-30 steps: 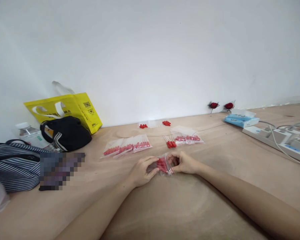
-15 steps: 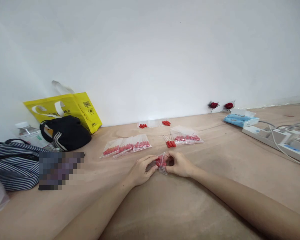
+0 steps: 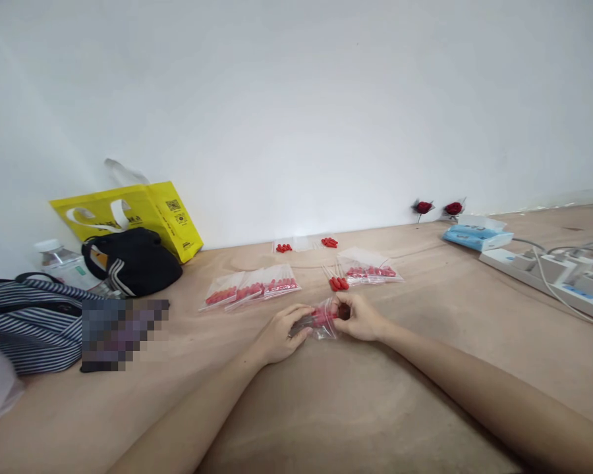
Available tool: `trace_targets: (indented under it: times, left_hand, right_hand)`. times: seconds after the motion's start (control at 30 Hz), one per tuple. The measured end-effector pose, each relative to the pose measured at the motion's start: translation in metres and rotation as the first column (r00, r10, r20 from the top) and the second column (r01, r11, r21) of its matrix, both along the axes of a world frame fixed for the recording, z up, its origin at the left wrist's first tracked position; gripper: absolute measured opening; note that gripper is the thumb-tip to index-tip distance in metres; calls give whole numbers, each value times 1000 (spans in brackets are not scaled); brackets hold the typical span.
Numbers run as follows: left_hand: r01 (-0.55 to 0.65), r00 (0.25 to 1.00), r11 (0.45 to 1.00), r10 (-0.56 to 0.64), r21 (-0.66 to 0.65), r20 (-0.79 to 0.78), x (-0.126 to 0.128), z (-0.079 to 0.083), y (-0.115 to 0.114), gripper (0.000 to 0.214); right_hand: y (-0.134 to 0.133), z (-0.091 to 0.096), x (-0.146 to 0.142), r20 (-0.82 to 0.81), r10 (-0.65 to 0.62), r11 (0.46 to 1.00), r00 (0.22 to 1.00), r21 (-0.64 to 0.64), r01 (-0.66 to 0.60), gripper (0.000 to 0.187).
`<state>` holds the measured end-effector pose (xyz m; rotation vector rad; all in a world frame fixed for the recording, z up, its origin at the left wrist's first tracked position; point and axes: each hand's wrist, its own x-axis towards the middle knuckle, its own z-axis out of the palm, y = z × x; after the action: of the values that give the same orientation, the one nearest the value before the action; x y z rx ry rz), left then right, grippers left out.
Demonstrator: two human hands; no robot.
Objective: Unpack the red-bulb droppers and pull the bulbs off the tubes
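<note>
Near the table's middle, a small clear zip bag (image 3: 326, 329) with red-tipped sticks (image 3: 320, 317) is held between my two hands. My left hand (image 3: 280, 332) is closed on its left end, thumb below and fingers above. Its right edge is pinched by my right hand (image 3: 360, 317), with thumb and forefinger curled into a ring. The red tips show through the film between the hands; how many there are I cannot tell. Just beyond lie loose red-tipped sticks (image 3: 338, 283), beside filled bags (image 3: 370, 268) on the right. More filled bags (image 3: 254, 288) overlap in a row farther left.
At the wall lies a clear bag (image 3: 301, 243) with red tips at both sides. On the left stand a yellow tote (image 3: 151, 214), a black pouch (image 3: 133, 263), a bottle (image 3: 66, 263) and a striped bag (image 3: 34, 329). Tissues (image 3: 477, 234), a power strip (image 3: 548, 283) and two roses (image 3: 453, 209) are right.
My right hand has shifted slightly right and up, stretching the bag's right edge away from my left hand. More of the film now shows between the hands. My left hand stays nearly in place.
</note>
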<state>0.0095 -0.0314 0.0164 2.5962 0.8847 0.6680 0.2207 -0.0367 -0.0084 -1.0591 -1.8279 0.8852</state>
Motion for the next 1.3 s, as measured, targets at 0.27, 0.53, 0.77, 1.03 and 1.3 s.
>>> trace_targets:
  times: [0.27,0.53,0.77,1.03,1.3]
  left_hand:
    - [-13,1000,1000,13,8,-1,-6,-2,4,33]
    - [-12,1000,1000,12,-6,-15,-5,-1,3,33]
    - [-31,999,999,30,-18,-32,-5,-2,3,35]
    - [-29,999,999,29,-31,-27,-5,-3,5,36]
    - [-17,1000,999,16,-45,-21,-5,-1,3,36]
  right_hand:
    - [7,5,35,28,34,999,999,-14,-34,22]
    - [9,4,36,-69,158,977,985,-137,-166,27]
    - [19,25,92,-230,-47,991,972,-136,16,26]
    - [41,19,84,-206,-545,816,813,94,570,26]
    - [59,-2,41,-59,-652,728,756,232,645,12]
